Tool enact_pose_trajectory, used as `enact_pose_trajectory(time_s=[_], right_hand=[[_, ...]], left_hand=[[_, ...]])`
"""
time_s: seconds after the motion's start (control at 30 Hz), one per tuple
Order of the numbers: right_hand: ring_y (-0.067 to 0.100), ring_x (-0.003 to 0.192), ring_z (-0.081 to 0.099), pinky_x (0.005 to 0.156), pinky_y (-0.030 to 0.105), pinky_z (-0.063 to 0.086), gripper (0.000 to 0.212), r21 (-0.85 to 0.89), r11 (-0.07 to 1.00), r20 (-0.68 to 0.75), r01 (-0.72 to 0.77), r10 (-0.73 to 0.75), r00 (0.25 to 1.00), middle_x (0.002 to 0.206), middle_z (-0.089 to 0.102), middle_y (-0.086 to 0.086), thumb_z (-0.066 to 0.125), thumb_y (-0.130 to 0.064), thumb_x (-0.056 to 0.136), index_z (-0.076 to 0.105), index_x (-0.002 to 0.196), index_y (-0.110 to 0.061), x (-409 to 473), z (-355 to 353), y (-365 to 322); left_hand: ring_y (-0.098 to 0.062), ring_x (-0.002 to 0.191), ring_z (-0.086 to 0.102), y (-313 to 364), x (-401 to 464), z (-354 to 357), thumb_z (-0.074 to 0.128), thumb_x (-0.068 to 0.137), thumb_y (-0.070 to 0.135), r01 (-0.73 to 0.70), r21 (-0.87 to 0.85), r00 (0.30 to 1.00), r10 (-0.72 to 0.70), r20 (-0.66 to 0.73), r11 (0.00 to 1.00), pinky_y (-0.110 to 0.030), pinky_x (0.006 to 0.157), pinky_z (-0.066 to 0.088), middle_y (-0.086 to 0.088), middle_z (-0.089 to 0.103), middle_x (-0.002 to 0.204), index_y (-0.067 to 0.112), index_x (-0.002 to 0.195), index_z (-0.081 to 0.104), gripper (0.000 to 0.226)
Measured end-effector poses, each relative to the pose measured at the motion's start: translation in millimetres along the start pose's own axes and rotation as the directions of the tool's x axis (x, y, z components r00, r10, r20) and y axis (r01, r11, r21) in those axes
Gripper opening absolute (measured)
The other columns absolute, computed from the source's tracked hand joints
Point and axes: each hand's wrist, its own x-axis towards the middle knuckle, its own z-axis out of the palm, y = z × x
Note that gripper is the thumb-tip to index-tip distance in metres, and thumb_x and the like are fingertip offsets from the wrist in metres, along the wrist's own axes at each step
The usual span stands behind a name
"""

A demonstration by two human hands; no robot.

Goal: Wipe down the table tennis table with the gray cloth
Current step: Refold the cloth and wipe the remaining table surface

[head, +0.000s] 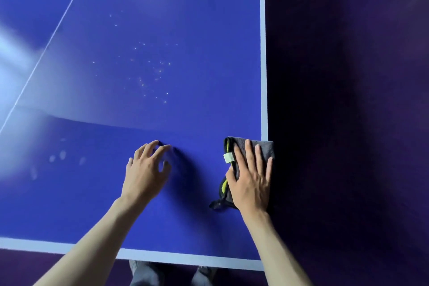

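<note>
A blue table tennis table (148, 100) with pale edge lines fills the view. The folded gray cloth (241, 146), with a yellow-green trim and a white tag, lies at the table's right edge. My right hand (251, 179) presses flat on top of the cloth, fingers spread, and the cloth slightly overhangs the edge. My left hand (148, 169) rests on the bare table surface to the left of the cloth, fingers spread and fingertips touching the top. Small bright droplets (153, 69) are scattered on the surface farther ahead.
The table's near edge (162, 256) runs along the bottom and its right edge (263, 53) runs up the frame. A white centre line (48, 42) crosses at the left. Dark purple floor (348, 100) lies to the right. My legs (171, 274) show below the near edge.
</note>
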Motion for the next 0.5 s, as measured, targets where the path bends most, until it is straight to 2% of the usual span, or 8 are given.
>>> enact_pose_trajectory(time_s=[0.07, 0.17, 0.27, 0.4, 0.5], right_hand=[[0.024, 0.156, 0.027, 0.126, 0.060, 0.015, 0.066, -0.013, 1.000, 0.020, -0.005, 0.005, 1.000, 0.170, 0.028, -0.002, 0.050, -0.046, 0.095, 0.039, 0.159, -0.035, 3, 0, -2], [0.023, 0.158, 0.024, 0.125, 0.060, 0.015, 0.064, -0.036, 0.999, 0.021, -0.008, 0.009, 1.000, 0.171, 0.025, -0.003, 0.048, -0.048, 0.096, 0.039, 0.159, -0.036, 19, 0, -1], [0.023, 0.158, 0.022, 0.125, 0.060, 0.014, 0.063, -0.014, 0.999, -0.008, -0.040, 0.040, 0.999, 0.171, 0.026, -0.002, 0.048, -0.048, 0.096, 0.042, 0.157, -0.035, 58, 6, 1], [0.024, 0.158, 0.021, 0.125, 0.061, 0.013, 0.065, 0.007, 0.999, -0.012, -0.043, 0.043, 0.999, 0.171, 0.025, -0.002, 0.043, -0.050, 0.094, 0.041, 0.158, -0.035, 124, 15, 4], [0.024, 0.158, 0.020, 0.125, 0.062, 0.014, 0.066, 0.024, 0.999, 0.002, -0.025, 0.025, 1.000, 0.171, 0.025, -0.002, 0.040, -0.052, 0.094, 0.040, 0.158, -0.035, 169, 23, 10]], left_hand=[[-0.034, 0.141, 0.037, 10, 8, 0, 0.063, 0.095, 0.029, 0.071, -0.024, 0.997, -0.071, -0.009, 0.997, -0.058, 0.098, 0.045, -0.002, 0.043, 0.153, 0.035, 0.141, 0.055, 0.047], [-0.029, 0.152, 0.015, 17, 19, 3, 0.055, 0.100, 0.036, 0.175, -0.064, 0.981, -0.168, 0.099, 0.982, -0.070, 0.108, 0.030, 0.000, 0.025, 0.165, 0.043, 0.151, 0.043, 0.053], [-0.027, 0.154, 0.001, 15, 17, 7, 0.049, 0.101, 0.039, 0.130, 0.010, 0.978, -0.130, 0.160, 0.991, -0.071, 0.111, 0.023, 0.002, 0.009, 0.170, 0.047, 0.157, 0.028, 0.060], [-0.025, 0.152, -0.003, 12, 17, 5, 0.045, 0.100, 0.035, 0.136, -0.020, 0.968, -0.128, 0.218, 0.991, -0.070, 0.114, 0.017, 0.005, 0.004, 0.170, 0.049, 0.158, 0.022, 0.064], [-0.025, 0.149, 0.002, 15, 18, 1, 0.034, 0.093, 0.040, 0.137, 0.006, 0.968, -0.135, 0.210, 0.991, -0.065, 0.112, 0.022, 0.005, 0.008, 0.169, 0.049, 0.157, 0.024, 0.065]])
